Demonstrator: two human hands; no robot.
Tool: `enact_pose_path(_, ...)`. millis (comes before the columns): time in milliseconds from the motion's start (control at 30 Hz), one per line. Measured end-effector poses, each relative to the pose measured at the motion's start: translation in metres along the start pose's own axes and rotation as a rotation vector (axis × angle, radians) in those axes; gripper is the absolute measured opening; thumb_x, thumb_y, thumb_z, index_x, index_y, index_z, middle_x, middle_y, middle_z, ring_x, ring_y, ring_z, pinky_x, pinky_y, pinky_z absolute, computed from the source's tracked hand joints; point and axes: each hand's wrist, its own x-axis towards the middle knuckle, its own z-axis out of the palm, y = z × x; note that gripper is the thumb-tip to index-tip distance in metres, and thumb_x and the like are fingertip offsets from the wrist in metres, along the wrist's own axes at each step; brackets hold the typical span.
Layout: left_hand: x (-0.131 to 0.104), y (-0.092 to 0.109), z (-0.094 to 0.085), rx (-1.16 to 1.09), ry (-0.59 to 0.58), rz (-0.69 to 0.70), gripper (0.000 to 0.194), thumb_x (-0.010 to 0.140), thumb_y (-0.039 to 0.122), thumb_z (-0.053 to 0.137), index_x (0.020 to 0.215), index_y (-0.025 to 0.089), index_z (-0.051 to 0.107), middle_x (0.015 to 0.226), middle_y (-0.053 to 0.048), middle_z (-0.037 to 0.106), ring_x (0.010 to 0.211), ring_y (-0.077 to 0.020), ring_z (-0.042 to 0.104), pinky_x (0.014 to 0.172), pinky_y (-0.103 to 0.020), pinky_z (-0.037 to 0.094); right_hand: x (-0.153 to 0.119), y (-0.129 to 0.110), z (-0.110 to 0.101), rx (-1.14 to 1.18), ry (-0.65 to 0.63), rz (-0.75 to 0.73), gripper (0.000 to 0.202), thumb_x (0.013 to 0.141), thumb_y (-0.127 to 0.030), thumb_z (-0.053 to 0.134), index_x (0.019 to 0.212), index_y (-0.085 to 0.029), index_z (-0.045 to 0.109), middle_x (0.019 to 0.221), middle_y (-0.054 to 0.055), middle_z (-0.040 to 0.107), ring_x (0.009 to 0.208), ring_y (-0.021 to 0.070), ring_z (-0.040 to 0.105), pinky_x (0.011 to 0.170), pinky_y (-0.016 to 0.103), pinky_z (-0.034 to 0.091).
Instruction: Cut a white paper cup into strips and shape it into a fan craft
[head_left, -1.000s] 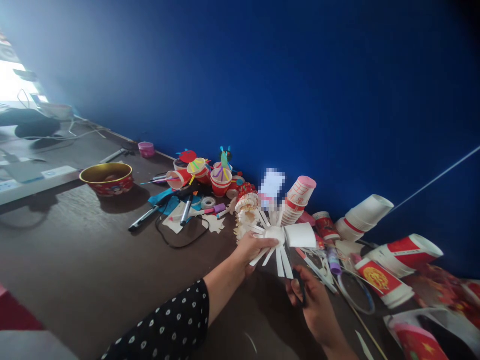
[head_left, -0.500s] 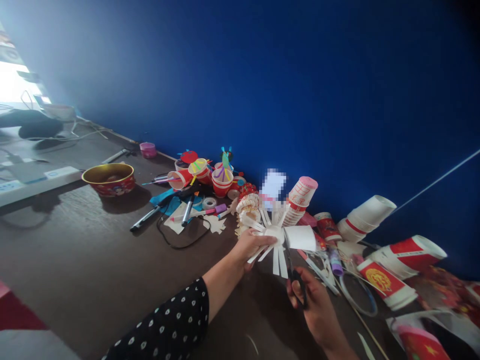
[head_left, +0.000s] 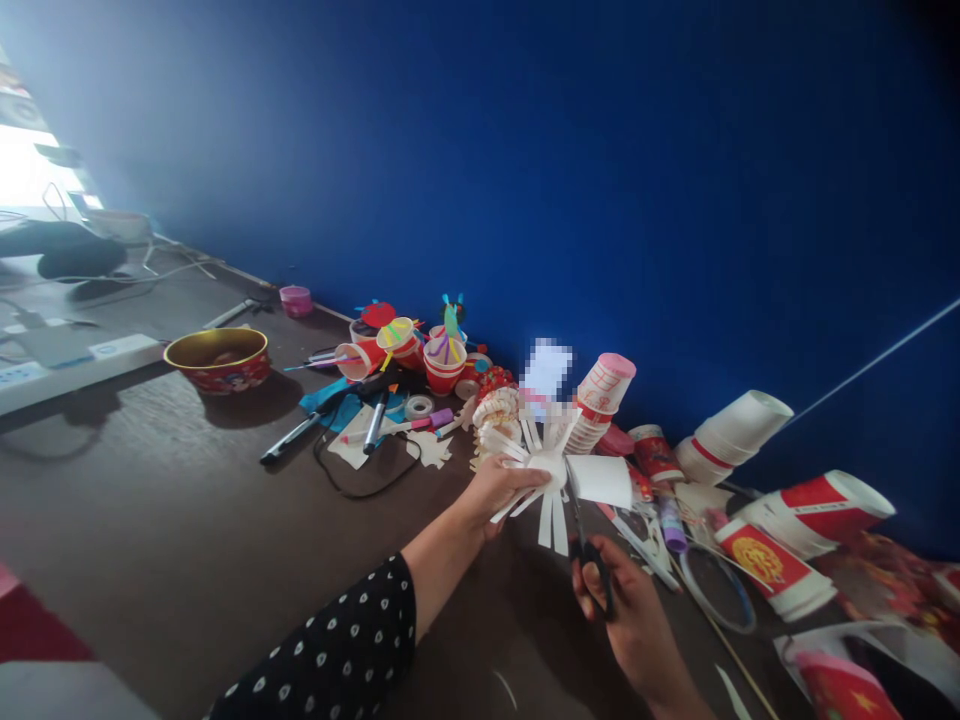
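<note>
My left hand (head_left: 501, 492) grips a white paper cup (head_left: 546, 467) whose wall is cut into strips that fan out around its base. One wide uncut piece of the wall sticks out to the right. My right hand (head_left: 616, 580) is closed around the handles of black-handled scissors (head_left: 579, 510). The scissor blades point up and lie at the near edge of the wide piece, close to the cup's base. Whether the blades are fully closed is hard to make out.
A stack of paper cups (head_left: 602, 400) stands behind my hands. More cup stacks (head_left: 735, 435) lie at the right. Toward the left are decorated cups (head_left: 445, 360), markers (head_left: 376, 425), a tape roll (head_left: 418, 406), a red-gold bowl (head_left: 217, 360) and a power strip (head_left: 82, 370). A blue wall rises behind.
The cut cup has turned slightly in my left hand, its lower strips shifting a little left. The scissors stay at nearly the same place beside the wide piece.
</note>
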Motion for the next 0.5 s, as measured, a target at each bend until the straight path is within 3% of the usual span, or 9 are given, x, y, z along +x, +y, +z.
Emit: enact_pose_path(500, -0.0024, 0.0061, 0.0001, 0.064, -0.008, 0.108, 0.021, 0.046, 0.007, 0.073, 0.067, 0.008, 0.069, 0.060, -0.005, 0.067, 0.057, -0.0154, 0.061, 0.060, -0.024, 0.047, 0.0002, 0.0064, -0.0034, -0.007, -0.011, -0.006, 0.041, 0.078, -0.053, 0.057, 0.096, -0.017, 0.056, 0.062, -0.002, 0.050, 0.047, 0.0082, 0.039, 0.045, 0.022, 0.030)
